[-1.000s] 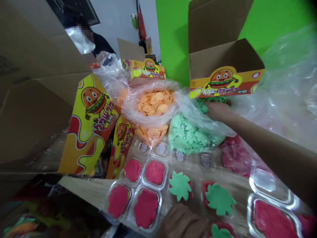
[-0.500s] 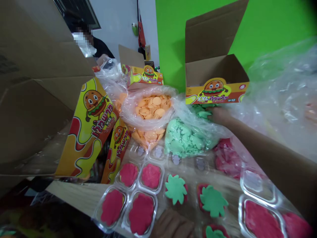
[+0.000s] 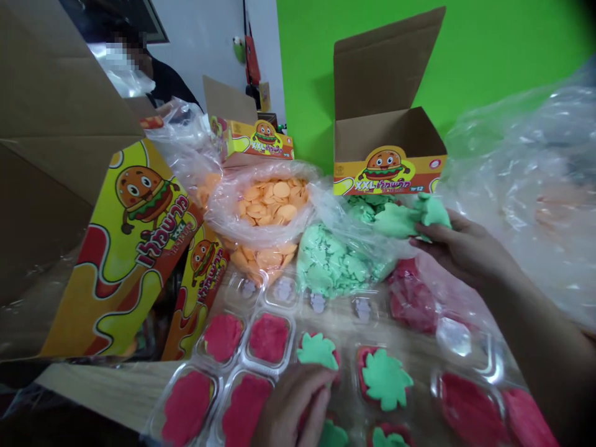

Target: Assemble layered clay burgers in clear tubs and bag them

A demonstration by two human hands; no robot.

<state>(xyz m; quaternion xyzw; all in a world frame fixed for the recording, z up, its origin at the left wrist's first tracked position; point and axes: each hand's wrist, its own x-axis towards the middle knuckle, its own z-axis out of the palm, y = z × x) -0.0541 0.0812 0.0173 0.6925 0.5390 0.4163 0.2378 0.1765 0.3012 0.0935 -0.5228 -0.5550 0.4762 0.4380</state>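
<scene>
My right hand [image 3: 465, 248] is closed on a few green leaf-shaped gummy pieces [image 3: 412, 217], held just above the open plastic bag of green pieces [image 3: 335, 264]. My left hand [image 3: 291, 406] rests at the near edge on the clear plastic tray [image 3: 279, 292], fingers bent beside a cup holding a green piece on a red one [image 3: 317, 351]. Other cups hold red pieces [image 3: 267, 338] alone, and one to the right has a green piece on top [image 3: 385, 379].
A bag of orange discs [image 3: 270, 202] sits behind the tray, and a bag of red pieces [image 3: 412, 301] lies right of the green one. Burger-print boxes [image 3: 388, 167] [image 3: 125, 248] stand around. Crumpled clear plastic [image 3: 526, 186] fills the right. A person [image 3: 153, 77] sits at the far left.
My right hand has come out of the green bag towards me with green pieces in it. My left hand has moved up onto the tray's near cups.
</scene>
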